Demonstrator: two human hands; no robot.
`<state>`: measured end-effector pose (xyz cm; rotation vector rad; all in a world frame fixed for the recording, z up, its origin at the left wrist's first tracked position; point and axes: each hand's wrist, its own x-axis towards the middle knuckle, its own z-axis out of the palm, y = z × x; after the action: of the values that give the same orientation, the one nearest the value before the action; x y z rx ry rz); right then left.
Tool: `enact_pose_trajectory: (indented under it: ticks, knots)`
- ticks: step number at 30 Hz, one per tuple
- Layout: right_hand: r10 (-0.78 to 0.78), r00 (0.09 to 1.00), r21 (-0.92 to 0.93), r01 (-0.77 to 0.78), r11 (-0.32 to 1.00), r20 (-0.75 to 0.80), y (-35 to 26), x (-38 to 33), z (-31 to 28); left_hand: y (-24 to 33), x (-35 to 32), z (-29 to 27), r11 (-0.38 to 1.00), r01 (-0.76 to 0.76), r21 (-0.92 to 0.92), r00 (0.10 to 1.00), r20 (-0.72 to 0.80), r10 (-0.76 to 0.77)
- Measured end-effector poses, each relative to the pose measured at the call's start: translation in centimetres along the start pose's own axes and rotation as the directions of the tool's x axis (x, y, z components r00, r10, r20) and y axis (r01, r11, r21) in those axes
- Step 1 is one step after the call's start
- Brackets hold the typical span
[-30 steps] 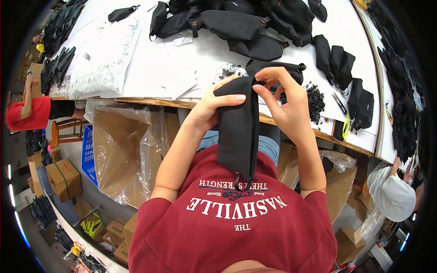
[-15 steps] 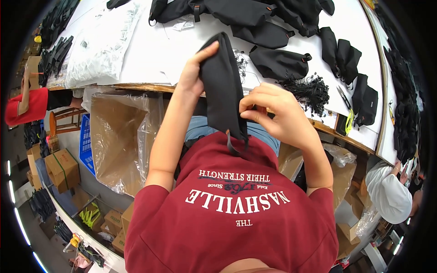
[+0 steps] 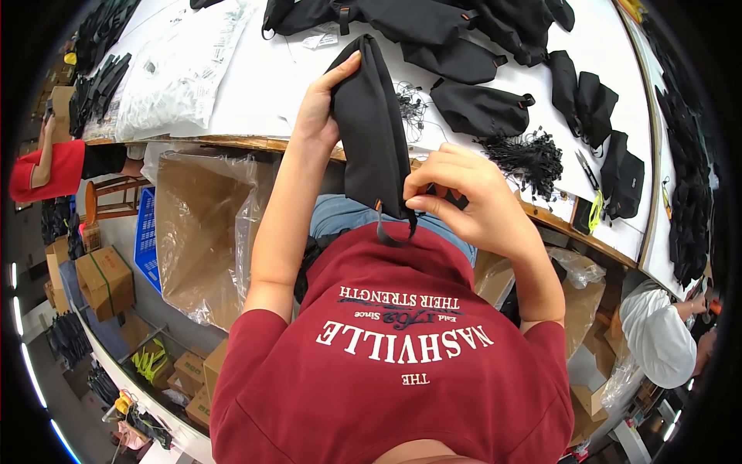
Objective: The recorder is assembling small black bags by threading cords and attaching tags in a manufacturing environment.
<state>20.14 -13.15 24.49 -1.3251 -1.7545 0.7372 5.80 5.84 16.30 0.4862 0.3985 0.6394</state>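
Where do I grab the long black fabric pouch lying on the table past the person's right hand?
I'd grip the long black fabric pouch across its middle, from above, pinching its near and far long edges. It lies stretched out left to right, so it's narrower that way, and a tangled black cord bundle sits by its near right side.

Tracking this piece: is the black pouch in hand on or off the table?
Off: the left hand holds the black pouch up, and its lower end shows against the jeans, past the edge of the table.
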Motion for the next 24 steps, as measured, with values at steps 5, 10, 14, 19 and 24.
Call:
enact_pose_trajectory:
  ticks: [5, 10, 14, 19, 24]
  knots:
    - [0.072, 0.997, -0.063, -0.072, 0.995, -0.011, 0.7, -0.1, -0.4, -0.2, -0.6, 0.9, 0.994, -0.047, 0.094, 0.981, -0.185, 0.064]
    - [0.478, 0.877, 0.544, -0.376, 0.75, -0.052, 4.1, -1.2, 0.3, -0.7, -3.1, 2.6, 0.992, -0.055, 0.112, 0.929, -0.358, 0.092]
    - [0.658, 0.727, 0.87, -0.438, 0.225, 0.196, 4.5, -1.5, -1.6, 0.4, -4.9, 1.8, 0.56, -0.501, 0.66, 0.858, 0.293, 0.423]
    - [0.422, 0.813, 0.859, -0.494, 0.137, 0.4, 6.2, -2.9, -1.4, 1.7, -6.0, 2.1, 0.208, -0.577, 0.79, 0.802, 0.499, 0.328]
    - [0.415, 0.892, 0.384, -0.326, 0.864, -0.177, 6.5, -2.4, -2.7, 0.6, -7.7, 2.9, 0.431, -0.273, 0.86, 0.916, 0.096, 0.39]
